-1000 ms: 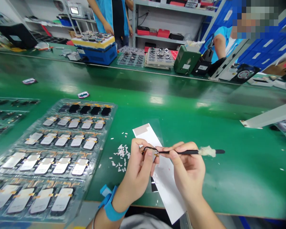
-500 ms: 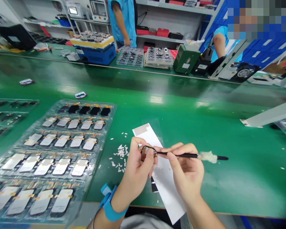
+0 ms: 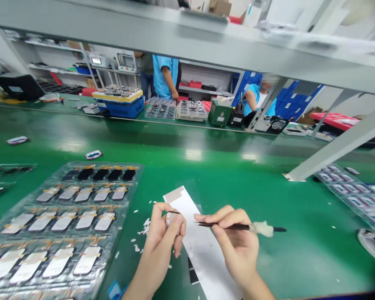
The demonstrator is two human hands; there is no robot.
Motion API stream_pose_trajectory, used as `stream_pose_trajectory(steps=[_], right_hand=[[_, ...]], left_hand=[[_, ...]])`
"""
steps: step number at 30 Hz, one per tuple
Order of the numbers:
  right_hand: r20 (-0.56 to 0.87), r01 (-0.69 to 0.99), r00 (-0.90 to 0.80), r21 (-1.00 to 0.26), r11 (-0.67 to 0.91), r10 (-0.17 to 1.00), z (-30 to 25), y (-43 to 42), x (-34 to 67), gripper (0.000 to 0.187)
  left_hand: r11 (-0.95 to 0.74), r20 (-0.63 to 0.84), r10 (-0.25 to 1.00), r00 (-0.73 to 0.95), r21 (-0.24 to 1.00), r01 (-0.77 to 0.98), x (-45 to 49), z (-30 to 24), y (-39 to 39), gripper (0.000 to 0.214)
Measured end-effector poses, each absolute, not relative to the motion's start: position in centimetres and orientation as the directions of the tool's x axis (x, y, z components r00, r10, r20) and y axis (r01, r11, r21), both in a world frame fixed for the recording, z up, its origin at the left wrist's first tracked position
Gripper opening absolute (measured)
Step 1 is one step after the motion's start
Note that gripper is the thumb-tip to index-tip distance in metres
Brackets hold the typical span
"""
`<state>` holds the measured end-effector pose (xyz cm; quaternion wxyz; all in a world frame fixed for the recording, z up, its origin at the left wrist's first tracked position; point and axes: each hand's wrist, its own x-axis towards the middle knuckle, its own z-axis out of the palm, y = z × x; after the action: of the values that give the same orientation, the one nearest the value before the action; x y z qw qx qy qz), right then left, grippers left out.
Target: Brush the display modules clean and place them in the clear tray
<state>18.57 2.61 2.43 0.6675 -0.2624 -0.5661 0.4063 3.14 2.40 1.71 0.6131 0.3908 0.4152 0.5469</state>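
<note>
My left hand (image 3: 164, 237) is closed around a small display module (image 3: 172, 217) with a dark rim and a pale back, mostly covered by the fingers. In my right hand (image 3: 237, 239) are black tweezers (image 3: 237, 227) with whitish wrapping near the rear end. Their tips point left and stand apart from the module. Beneath both hands lies a white sheet (image 3: 203, 250) with a grey patch at its far end. Small white scraps (image 3: 146, 227) are scattered on the green table beside my left hand. To the left, a clear tray (image 3: 125, 208) holds rows of similar modules.
A slanted white post (image 3: 328, 146) meets the table at right, near another tray (image 3: 356, 191) of parts. A grey beam (image 3: 187, 37) crosses overhead. Across the table stand a blue box (image 3: 121, 109), a green box (image 3: 220, 112) and people in blue (image 3: 165, 77).
The view has tilted upward, bringing the overhead beam into sight. The tweezer tips have come away from the module, and my hands are farther apart.
</note>
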Motion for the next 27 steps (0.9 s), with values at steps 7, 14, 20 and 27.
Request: stream_pose_trajectory(steps=[7, 14, 20, 27], right_hand=[[0.413, -0.155, 0.121, -0.891, 0.428, 0.903, 3.7, 5.0, 20.7, 0.009], [0.248, -0.073, 0.121, -0.964, 0.257, 0.961, 0.1, 8.0, 21.4, 0.032], [0.212, -0.032, 0.125, -0.975, 0.218, 0.969, -0.9, 7.7, 21.5, 0.036], [0.237, 0.071, 0.085, -0.970, 0.232, 0.968, -2.3, 7.5, 21.6, 0.031]], left_hand=[[0.018, -0.021, 0.998, -0.061, 0.998, -0.056, -0.2, 3.0, -1.4, 0.021], [-0.036, 0.041, 0.999, -0.003, 0.904, 0.426, -4.1, 5.8, -4.4, 0.011], [0.077, 0.212, 0.957, -0.200, 0.481, 0.874, -14.8, 10.3, 5.1, 0.024], [0.447, 0.106, 0.844, -0.526, 0.402, 0.799, -25.8, 5.3, 15.1, 0.024]])
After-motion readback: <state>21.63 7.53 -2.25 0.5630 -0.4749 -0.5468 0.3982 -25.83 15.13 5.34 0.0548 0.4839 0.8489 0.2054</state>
